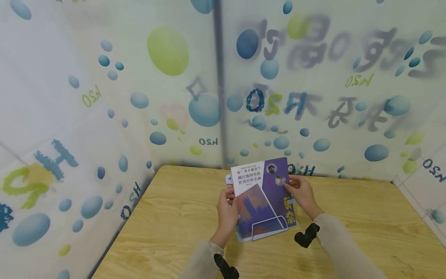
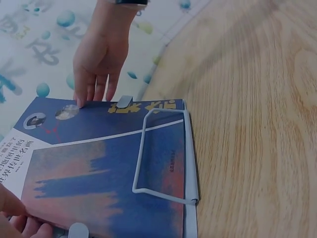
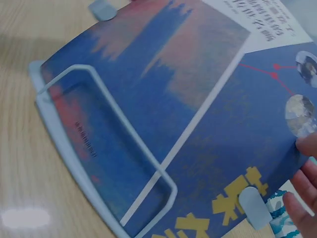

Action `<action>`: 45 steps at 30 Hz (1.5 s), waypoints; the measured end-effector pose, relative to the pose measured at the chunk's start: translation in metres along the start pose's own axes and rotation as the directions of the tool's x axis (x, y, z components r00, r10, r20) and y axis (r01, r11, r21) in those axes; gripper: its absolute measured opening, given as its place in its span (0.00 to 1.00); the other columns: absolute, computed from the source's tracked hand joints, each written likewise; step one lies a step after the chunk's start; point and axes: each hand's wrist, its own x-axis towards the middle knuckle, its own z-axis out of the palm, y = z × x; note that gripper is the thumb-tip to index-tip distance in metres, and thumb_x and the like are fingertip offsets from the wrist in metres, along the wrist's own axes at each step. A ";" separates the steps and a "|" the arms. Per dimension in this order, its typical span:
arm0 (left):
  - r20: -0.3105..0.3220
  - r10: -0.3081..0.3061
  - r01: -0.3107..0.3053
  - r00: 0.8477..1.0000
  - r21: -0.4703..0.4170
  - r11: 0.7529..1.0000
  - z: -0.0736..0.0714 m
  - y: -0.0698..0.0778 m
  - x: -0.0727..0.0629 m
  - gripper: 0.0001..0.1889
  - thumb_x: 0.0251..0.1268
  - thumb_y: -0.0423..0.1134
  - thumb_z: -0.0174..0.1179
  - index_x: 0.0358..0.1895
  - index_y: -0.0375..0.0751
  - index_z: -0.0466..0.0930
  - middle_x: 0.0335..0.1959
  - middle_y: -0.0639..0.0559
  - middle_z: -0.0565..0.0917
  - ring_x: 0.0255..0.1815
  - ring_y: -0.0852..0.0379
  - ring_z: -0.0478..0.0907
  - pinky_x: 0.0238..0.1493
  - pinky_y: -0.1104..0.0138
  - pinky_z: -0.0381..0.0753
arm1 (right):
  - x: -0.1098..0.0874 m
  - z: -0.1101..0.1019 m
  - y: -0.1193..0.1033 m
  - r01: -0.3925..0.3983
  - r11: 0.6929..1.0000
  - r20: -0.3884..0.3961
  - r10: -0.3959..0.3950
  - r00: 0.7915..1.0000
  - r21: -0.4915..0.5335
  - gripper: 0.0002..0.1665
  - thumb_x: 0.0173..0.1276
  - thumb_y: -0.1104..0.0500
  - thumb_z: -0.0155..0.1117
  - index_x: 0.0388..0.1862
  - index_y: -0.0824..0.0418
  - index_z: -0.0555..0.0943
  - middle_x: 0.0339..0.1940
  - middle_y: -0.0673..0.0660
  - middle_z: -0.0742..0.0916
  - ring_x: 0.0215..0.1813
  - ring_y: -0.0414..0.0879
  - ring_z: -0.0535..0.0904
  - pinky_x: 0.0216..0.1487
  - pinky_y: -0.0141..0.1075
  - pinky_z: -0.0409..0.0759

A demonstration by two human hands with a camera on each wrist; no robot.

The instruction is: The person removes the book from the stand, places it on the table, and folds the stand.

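A book [image 1: 249, 219] with a purple-blue cover, white title corner and painted tower stands tilted on a pale grey-blue book stand [image 2: 191, 166]. The stand's wire holder [image 3: 131, 131] crosses the lower front of the cover, and small side clips [image 3: 255, 207] overlap its edges. My left hand [image 1: 226, 211] grips the book's left edge, fingers partly hidden behind it. At the upper right edge, my right hand [image 1: 304, 193] pinches the book, thumb on the cover. In the right wrist view, the fingers [image 3: 297, 208] of that hand lie behind the edge.
The stand rests on a light wooden table [image 1: 174, 209]. Behind and to the left hangs a pale curtain-like wall [image 1: 174, 97] with blue and green ovals and lettering. A colourful edge [image 1: 228, 180] peeks out behind the book's upper left. Black wrist straps [image 1: 306, 235] sit on both sleeves.
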 end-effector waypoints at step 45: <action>0.056 0.142 -0.138 0.988 -0.068 0.988 -0.013 0.043 0.037 0.14 0.52 0.17 0.56 0.41 0.33 0.75 0.31 0.42 0.82 0.30 0.49 0.77 0.28 0.70 0.73 | 0.003 -0.026 -0.037 0.082 0.973 -0.012 -0.081 0.997 0.218 0.17 0.62 0.68 0.61 0.46 0.75 0.69 0.36 0.61 0.80 0.33 0.32 0.75 0.37 0.26 0.77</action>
